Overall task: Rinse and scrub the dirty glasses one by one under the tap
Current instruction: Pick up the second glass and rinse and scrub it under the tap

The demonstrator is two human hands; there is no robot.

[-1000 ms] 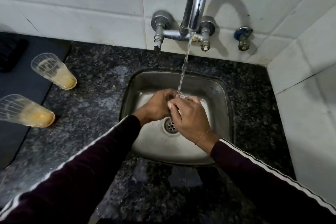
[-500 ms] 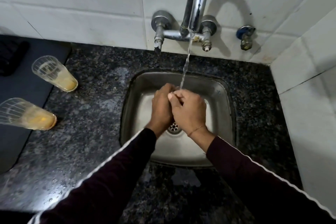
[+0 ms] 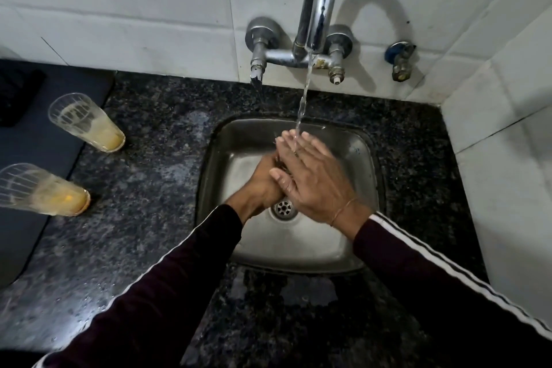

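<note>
Since 0.5 s ago, right hand (image 3: 313, 182) fingers have been straightened flat under the tap (image 3: 319, 0) stream, laid over the left hand (image 3: 263, 185), whose finger state can't be told. Two dirty glasses (image 3: 86, 122) are stood left of the sink (image 3: 298, 251), untouched.

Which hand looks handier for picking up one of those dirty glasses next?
Probably the left hand: both juice-stained glasses stand on the counter to the sink's left, on its side. The right hand would have to cross over.
</note>
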